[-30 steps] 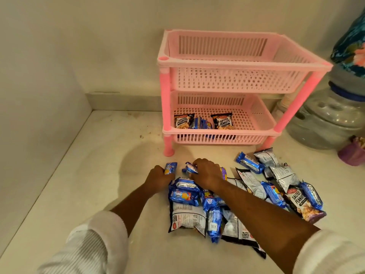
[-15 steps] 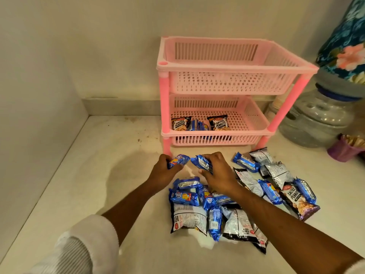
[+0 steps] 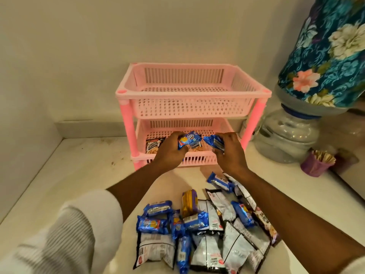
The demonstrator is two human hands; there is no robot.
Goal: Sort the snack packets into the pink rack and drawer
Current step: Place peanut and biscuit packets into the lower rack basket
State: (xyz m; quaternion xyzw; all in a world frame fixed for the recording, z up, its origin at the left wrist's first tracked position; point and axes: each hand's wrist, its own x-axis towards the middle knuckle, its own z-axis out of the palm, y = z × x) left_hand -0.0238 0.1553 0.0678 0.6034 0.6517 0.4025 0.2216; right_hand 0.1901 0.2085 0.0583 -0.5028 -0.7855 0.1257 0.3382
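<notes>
A pink two-tier rack (image 3: 126,117) stands against the back wall. Its top basket (image 3: 189,105) holds nothing I can see; the lower basket (image 3: 199,158) holds a salted peanuts packet (image 3: 153,146) at its left. My left hand (image 3: 167,153) grips a blue biscuit packet (image 3: 188,141) just over the lower basket's front edge. Beside it, my right hand (image 3: 229,153) grips another blue packet (image 3: 214,142). A heap of blue biscuit packets (image 3: 152,224) and black-and-white peanut packets (image 3: 223,242) lies on the counter near me.
A large water jar (image 3: 286,135) with a floral cover (image 3: 325,56) stands to the right of the rack. A small purple cup (image 3: 314,165) of sticks sits in front of it. A wall closes the left side; the white counter (image 3: 83,171) stretches left.
Both hands lifted a blue packet each off the heap and carried them forward to the front of the rack's lower basket. The view tilted, so the top basket's inside shows.
</notes>
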